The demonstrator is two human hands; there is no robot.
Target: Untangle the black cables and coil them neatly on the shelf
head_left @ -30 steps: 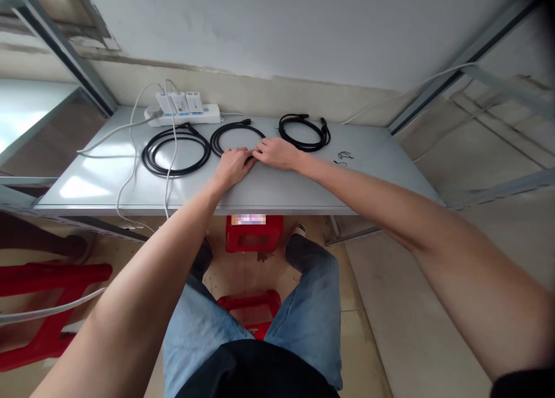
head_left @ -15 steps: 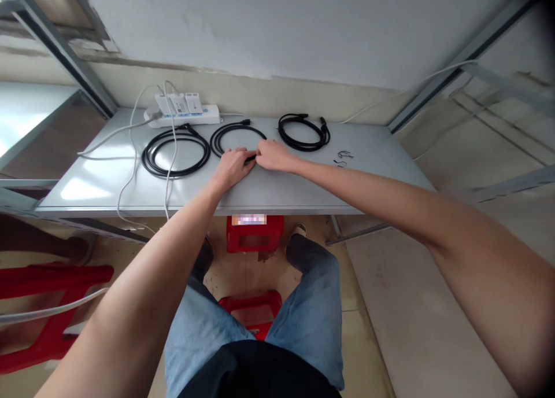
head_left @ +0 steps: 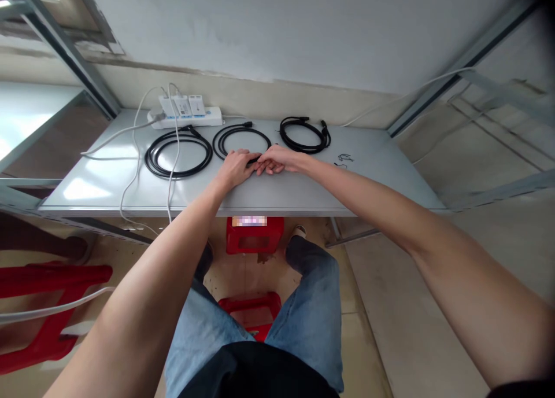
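Near the front of the grey metal table (head_left: 95,190), my left hand (head_left: 236,168) lies palm down. A short black cable end (head_left: 254,162) shows under its fingertips, and it seems held there. My right hand (head_left: 272,161) comes in from the right, its fingers overlapping the left fingertips. Behind the hands lies a coiled black cable (head_left: 240,129), its lower part hidden by them. A larger black coil (head_left: 178,174) sits to the left, with a smaller, tighter one (head_left: 303,145) to the right.
A white power strip (head_left: 191,117) with several white plugs lies at the back edge. White cords (head_left: 137,155) run over the table's left part and down past its front edge. A small dark wire scrap (head_left: 346,158) lies on the right. Red stools (head_left: 254,236) stand below.
My right hand has slid left and toward the table's front, closing on my left hand. The fingers now overlap. The left hand has barely moved.
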